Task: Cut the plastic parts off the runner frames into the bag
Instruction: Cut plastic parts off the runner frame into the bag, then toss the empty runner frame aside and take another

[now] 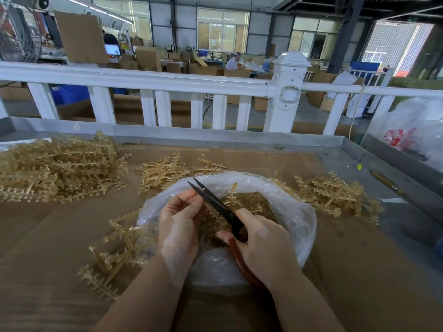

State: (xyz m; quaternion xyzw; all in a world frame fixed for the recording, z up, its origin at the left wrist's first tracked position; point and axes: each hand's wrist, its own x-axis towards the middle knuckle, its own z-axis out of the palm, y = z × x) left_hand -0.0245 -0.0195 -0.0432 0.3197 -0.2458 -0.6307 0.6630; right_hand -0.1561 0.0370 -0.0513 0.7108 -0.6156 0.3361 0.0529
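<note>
Cardboard-topped table (335,259) heaped with runner frames (60,168) round the bag (294,212); left hand (178,221) pinches one, right hand (263,243) grips scissors (215,202)

— Can we read any words or numbers here?
— No, we cannot. The clear bag (405,130) on the right carries red print, and a yellow sign (168,46) hangs far back, but both are too blurred for us.
</note>
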